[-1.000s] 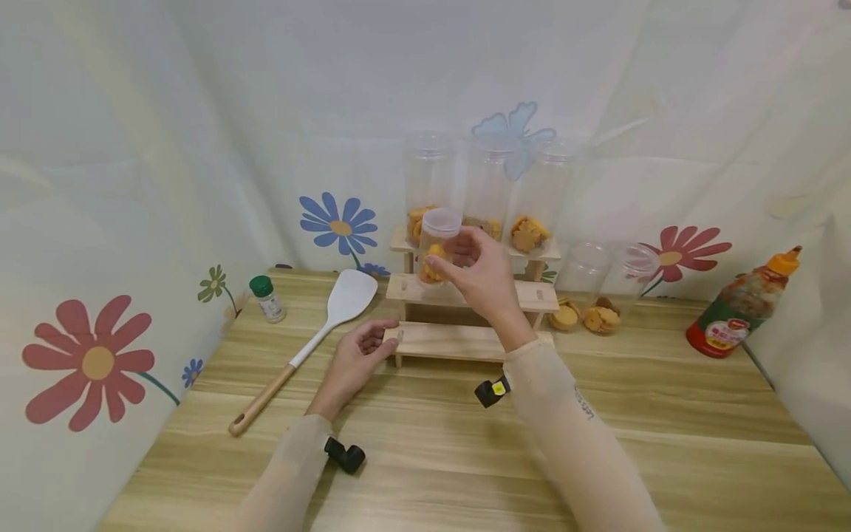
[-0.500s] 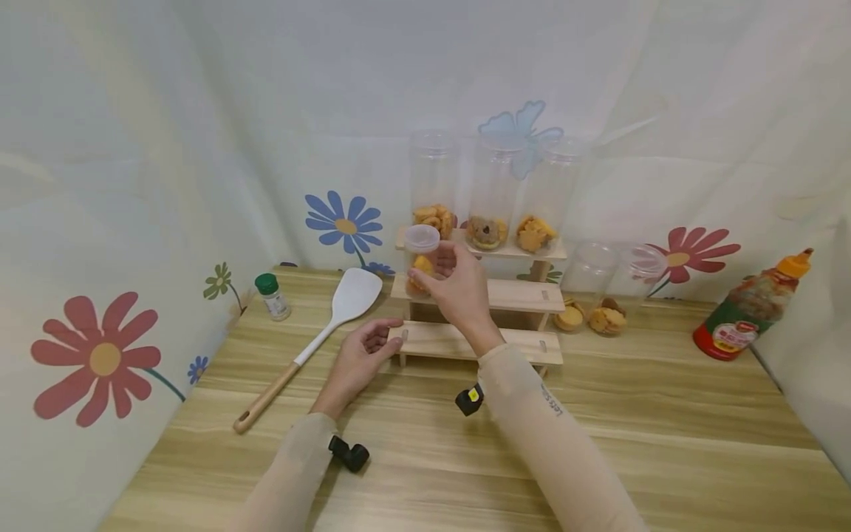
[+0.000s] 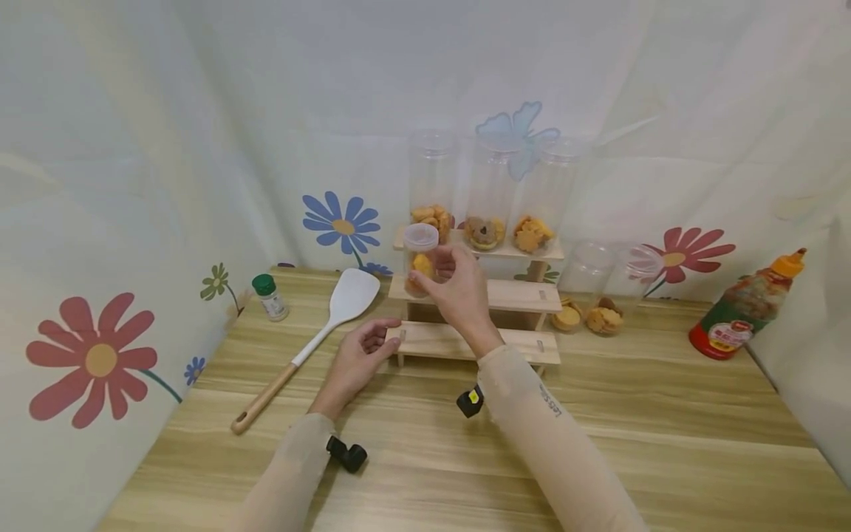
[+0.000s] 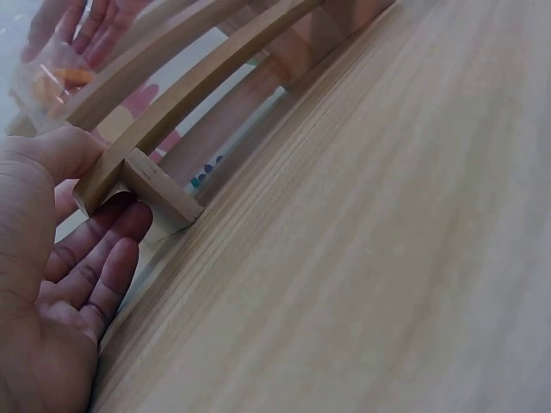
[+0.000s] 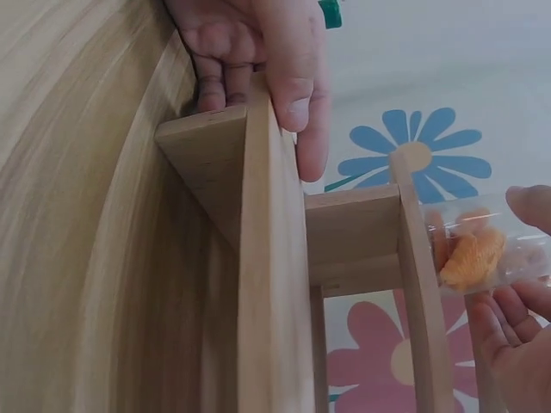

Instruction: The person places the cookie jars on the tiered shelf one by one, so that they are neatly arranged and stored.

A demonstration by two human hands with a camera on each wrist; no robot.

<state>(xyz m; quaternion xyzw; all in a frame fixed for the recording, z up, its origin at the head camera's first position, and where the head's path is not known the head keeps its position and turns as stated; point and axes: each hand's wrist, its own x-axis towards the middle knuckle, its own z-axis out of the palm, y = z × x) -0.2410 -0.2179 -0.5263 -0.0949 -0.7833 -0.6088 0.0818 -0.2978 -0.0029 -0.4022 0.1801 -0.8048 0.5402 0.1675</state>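
Being pinched between the thumb and fingers of the right hand [image 3: 462, 284], a small lidded jar [image 3: 414, 266] of orange snacks [image 5: 473, 258] is being held nearly upright at the nine o'clock end of the wooden stand's [image 3: 518, 292] middle step, at ten o'clock from the stand's centre. In the right wrist view its base is seemingly meeting the step; whether weight is being borne there cannot be told. The jar is being gripped by its side, from four o'clock, probably so that lid and base are being left free. At eight o'clock, the end of the bottom step is being gripped by the left hand [image 3: 355, 362], the thumb lying above and fingers curling beneath, presumably because the stand is being steadied against a knock. Three tall jars [image 3: 490, 185] are being borne by the top step at twelve o'clock, where the lower steps are not being hidden by their height. Two other jars [image 3: 585, 275] are being supported by the table [image 3: 412, 458] at three o'clock, a sauce bottle [image 3: 741, 310] standing farther out. At nine o'clock a green-capped shaker [image 3: 271, 299] is being left untouched, as is a spatula [image 3: 351, 299], lying between eight and nine.
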